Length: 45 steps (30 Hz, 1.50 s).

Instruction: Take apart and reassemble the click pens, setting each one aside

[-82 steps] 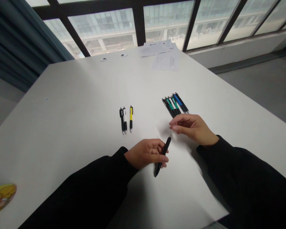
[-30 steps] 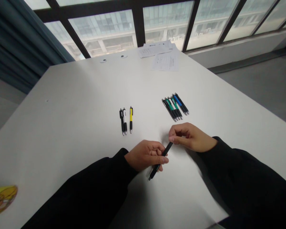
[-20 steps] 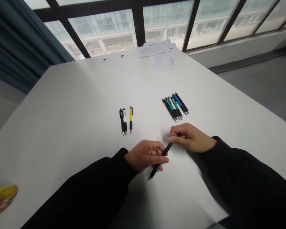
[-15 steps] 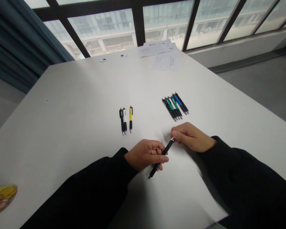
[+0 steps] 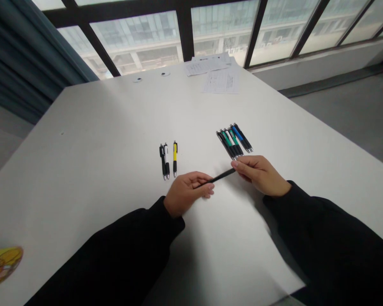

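A black pen [image 5: 224, 174] is held at both ends above the white table [image 5: 115, 127]. My left hand [image 5: 190, 189] pinches its left part between thumb and fingers. At its right end, the fingertips of my right hand [image 5: 258, 173] grip it and hide the tip. Beyond my left hand lie a black pen [image 5: 162, 162], a white pen [image 5: 167, 161] and a yellow pen [image 5: 175, 158]. Just past my right hand is a slanted row of several pens, among them a green pen [image 5: 226, 139] and a blue pen [image 5: 238, 133].
Printed papers [image 5: 221, 78] lie at the table's far end, near two small round cable-hole covers [image 5: 165, 74]. A yellow patterned object [image 5: 3, 265] is at the lower left. Windows stand behind the table, with a dark curtain [image 5: 28, 51] on the left.
The held pen has swung from steep to nearly level. My left hand has moved up and left; my right hand has shifted slightly up and closed on the pen's right end.
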Motion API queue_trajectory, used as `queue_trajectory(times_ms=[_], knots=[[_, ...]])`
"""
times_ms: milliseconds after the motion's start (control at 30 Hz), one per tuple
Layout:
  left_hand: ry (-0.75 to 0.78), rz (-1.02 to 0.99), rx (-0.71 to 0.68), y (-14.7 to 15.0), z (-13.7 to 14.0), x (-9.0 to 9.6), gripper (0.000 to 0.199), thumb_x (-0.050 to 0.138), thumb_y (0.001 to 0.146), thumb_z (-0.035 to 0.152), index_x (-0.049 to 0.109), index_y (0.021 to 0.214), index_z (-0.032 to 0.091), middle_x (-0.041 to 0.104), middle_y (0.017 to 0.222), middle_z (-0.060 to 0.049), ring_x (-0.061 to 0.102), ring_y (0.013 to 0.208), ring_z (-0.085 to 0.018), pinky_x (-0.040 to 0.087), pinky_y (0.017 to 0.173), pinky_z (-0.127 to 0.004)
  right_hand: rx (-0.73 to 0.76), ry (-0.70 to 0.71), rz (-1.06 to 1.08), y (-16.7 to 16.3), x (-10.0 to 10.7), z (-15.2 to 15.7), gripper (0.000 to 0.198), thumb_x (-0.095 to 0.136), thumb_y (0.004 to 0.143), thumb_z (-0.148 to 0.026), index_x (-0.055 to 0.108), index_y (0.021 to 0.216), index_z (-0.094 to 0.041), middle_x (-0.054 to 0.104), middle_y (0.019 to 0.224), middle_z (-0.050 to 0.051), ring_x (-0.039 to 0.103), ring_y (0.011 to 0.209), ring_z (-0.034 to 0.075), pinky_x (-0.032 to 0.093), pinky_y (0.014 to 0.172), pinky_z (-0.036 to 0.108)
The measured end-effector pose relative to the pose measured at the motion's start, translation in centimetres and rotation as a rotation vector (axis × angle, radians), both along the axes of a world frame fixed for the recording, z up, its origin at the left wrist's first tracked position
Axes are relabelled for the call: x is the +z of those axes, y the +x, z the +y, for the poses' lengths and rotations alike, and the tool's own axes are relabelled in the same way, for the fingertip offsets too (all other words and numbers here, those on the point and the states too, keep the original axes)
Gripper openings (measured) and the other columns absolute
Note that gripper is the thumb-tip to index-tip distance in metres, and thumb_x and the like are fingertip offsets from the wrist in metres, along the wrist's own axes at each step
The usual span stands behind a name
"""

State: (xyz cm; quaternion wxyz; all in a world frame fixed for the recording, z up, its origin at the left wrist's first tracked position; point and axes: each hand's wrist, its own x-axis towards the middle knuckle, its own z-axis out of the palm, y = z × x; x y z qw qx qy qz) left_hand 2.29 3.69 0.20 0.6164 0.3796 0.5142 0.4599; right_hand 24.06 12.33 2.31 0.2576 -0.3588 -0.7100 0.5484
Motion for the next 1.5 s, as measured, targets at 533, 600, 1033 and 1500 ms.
queue_trajectory(times_ms=[533, 600, 1033, 1500], knots=[[0.014, -0.149, -0.12, -0.1, 0.6, 0.0, 0.031, 0.079, 0.077, 0.03, 0.056, 0.093, 0.016, 0.066, 0.081, 0.0, 0.058, 0.053, -0.007, 0.045, 0.047, -0.017, 0.645, -0.558, 0.046, -2.1, -0.9, -2.8, 0.046, 0.054, 0.097, -0.048, 0.061, 0.07, -0.012, 0.064, 0.062, 0.003, 0.058, 0.05, 0.009, 0.051, 0.053, 0.023], [-0.003, -0.034, -0.208, 0.2, 0.6, -0.3, 0.025, 0.075, 0.08, 0.028, 0.057, 0.091, 0.015, 0.064, 0.073, 0.001, 0.06, 0.056, -0.009, 0.049, 0.053, -0.02, 0.602, -0.567, 0.025, -2.3, -1.0, -2.9, 0.044, 0.054, 0.097, -0.048, 0.06, 0.071, -0.012, 0.064, 0.063, 0.003, 0.058, 0.05, 0.009, 0.052, 0.051, 0.023], [0.523, 1.015, -0.311, 1.5, -1.1, 0.0, 0.015, 0.054, 0.093, 0.024, 0.067, 0.09, 0.017, 0.064, 0.086, -0.006, 0.062, 0.081, -0.019, 0.049, 0.075, -0.031, 0.287, -0.145, -0.196, -1.0, 0.2, -1.5, 0.044, 0.059, 0.093, -0.039, 0.053, 0.056, -0.016, 0.054, 0.048, -0.002, 0.043, 0.043, 0.007, 0.036, 0.044, 0.021], [-0.113, 0.062, -0.327, 2.8, -1.8, 0.9, 0.028, 0.073, 0.081, 0.038, 0.063, 0.094, 0.015, 0.074, 0.088, -0.008, 0.071, 0.069, -0.017, 0.046, 0.046, -0.02, 0.125, -0.821, 0.488, -1.9, -0.9, -1.2, 0.055, 0.046, 0.092, -0.063, 0.066, 0.078, -0.013, 0.067, 0.067, 0.006, 0.044, 0.036, 0.008, 0.028, 0.035, 0.023]])
